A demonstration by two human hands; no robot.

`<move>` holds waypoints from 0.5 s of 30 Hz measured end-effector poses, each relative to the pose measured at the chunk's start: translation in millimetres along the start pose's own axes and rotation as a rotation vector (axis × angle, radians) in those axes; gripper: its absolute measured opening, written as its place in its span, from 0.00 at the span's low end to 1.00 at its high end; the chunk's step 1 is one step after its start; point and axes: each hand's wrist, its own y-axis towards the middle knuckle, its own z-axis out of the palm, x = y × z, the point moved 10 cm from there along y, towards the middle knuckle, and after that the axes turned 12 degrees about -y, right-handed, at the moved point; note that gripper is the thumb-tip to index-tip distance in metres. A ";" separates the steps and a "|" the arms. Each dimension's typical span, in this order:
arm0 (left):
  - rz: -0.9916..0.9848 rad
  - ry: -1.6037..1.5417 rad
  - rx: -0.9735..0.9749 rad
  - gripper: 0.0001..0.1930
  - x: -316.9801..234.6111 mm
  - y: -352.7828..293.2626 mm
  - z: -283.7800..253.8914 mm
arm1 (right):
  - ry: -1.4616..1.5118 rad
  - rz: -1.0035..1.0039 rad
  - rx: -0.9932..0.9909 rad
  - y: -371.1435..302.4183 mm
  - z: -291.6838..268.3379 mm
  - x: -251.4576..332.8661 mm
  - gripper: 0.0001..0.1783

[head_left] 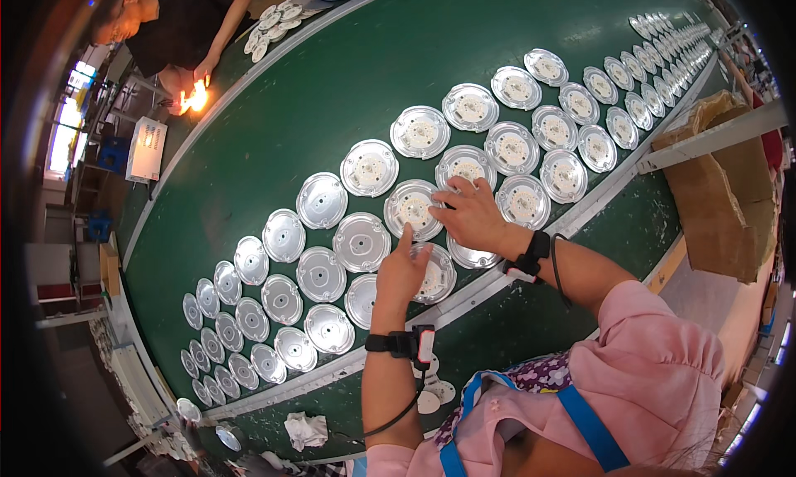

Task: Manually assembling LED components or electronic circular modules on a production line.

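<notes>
Rows of round silver metal plates lie on the green table. My left hand (401,275) reaches up from below, index finger stretched out and touching the lower part of one plate (400,216), thumb held apart over the plate below it. That touched plate carries a white round board (414,203). My right hand (474,218) comes in from the right, its fingers apart and bent over the same plate's right edge; what lies under its fingertips is partly hidden. Beside it sits another plate with a white board (467,167).
Bare silver plates (322,200) run to the left; plates with boards (545,129) run to the far right. A metal rail (489,290) borders the green table (274,137). Several white boards (433,390) and a cloth (306,430) lie nearby. A cardboard box (721,195) stands right; a person (178,29) works opposite.
</notes>
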 end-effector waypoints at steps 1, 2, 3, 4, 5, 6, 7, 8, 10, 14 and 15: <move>0.064 -0.033 -0.044 0.30 -5.2 -0.8 -4.5 | 0.002 0.001 0.006 0.3 -1.2 -0.1 0.17; 0.064 -0.031 -0.043 0.30 -5.0 -2.8 -3.7 | 0.002 0.003 0.005 -1.6 -2.7 -0.4 0.17; -0.005 -0.245 -0.110 0.27 2.3 -5.7 -9.0 | 0.134 0.042 -0.004 -5.7 -5.3 -4.9 0.15; -0.075 -0.457 -0.178 0.24 8.7 -10.4 -13.1 | 0.266 0.081 -0.015 -10.4 -8.8 -8.9 0.13; -0.077 -0.455 -0.179 0.24 10.0 -15.3 -10.0 | 0.270 0.081 -0.016 -14.3 -18.4 -5.1 0.13; -0.099 -0.720 -0.308 0.19 19.5 -24.7 -12.7 | 0.557 0.194 0.213 -24.8 -6.9 -3.8 0.12; -0.117 -0.987 -0.431 0.15 27.5 -34.0 -9.7 | 0.836 0.311 0.444 -43.6 5.6 3.6 0.12; -0.116 -0.984 -0.429 0.15 22.4 -40.2 -0.5 | 0.837 0.313 0.441 -55.9 -1.5 10.2 0.12; -0.115 -1.255 -0.550 0.09 17.3 -59.4 19.6 | 1.078 0.308 0.524 -86.8 -8.9 35.4 0.10; -0.152 -1.468 -0.457 0.09 -1.2 -85.6 62.9 | 1.244 0.557 0.479 -128.2 4.5 30.6 0.10; -0.156 -1.465 -0.442 0.09 1.8 -89.6 65.8 | 1.331 0.718 0.445 -138.4 10.3 20.7 0.10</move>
